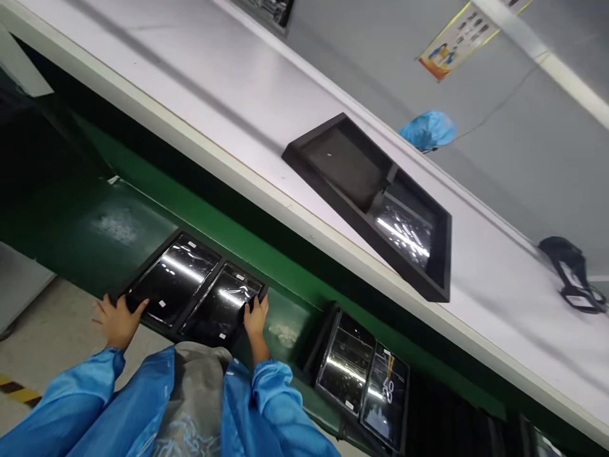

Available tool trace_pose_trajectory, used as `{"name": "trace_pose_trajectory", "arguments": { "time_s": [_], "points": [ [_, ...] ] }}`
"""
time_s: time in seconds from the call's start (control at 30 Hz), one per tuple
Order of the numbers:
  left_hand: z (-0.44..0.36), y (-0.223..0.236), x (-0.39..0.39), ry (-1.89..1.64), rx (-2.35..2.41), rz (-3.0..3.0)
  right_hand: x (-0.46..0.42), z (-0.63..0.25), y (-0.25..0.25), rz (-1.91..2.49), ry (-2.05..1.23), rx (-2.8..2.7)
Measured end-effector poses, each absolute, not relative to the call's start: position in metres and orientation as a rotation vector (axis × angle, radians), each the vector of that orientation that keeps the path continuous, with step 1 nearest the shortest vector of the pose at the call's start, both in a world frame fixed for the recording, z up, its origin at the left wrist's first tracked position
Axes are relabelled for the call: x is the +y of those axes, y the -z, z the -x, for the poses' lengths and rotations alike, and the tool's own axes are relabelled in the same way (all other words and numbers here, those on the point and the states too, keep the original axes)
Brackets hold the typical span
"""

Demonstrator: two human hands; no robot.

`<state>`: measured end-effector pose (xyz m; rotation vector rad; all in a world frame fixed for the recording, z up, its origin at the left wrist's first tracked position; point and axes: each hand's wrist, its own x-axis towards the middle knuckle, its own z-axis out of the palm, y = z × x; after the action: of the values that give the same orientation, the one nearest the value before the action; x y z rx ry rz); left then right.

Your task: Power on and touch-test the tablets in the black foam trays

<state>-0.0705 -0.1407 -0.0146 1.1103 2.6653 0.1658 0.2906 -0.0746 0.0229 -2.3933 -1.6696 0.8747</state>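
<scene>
A black tray (143, 274) with two glossy dark panels lies on the green conveyor belt (109, 216) low in the head view. My left hand (117, 319) grips the tray's near left edge, fingers curled over the rim. My right hand (255, 315) holds the near right edge of the same tray, fingers closed on the rim. Both arms wear blue sleeves.
A second black tray (328, 330) with two panels lies further right on the belt. On the white shelf (214, 82) above sits a tilted black tray (442, 254) with one panel, a blue cap (428, 129) and a black device (573, 273). Concrete floor lies at lower left.
</scene>
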Motion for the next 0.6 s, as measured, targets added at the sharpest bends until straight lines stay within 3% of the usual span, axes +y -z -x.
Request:
{"name": "trace_pose_trajectory", "arguments": {
  "time_s": [0.17,0.37,0.6],
  "points": [
    [0.084,0.016,-0.141,-0.304,2.59,-1.201,-0.089,-0.24,-0.021,2.411,-0.58,-1.909],
    [0.09,0.027,-0.141,-0.557,2.531,-1.161,-0.118,-0.182,-0.026,1.364,-0.893,-2.92],
    [0.094,0.036,-0.138,-0.668,2.437,-1.133,-0.103,-0.174,-0.027,1.207,-0.917,-3.142]
  ]
}}
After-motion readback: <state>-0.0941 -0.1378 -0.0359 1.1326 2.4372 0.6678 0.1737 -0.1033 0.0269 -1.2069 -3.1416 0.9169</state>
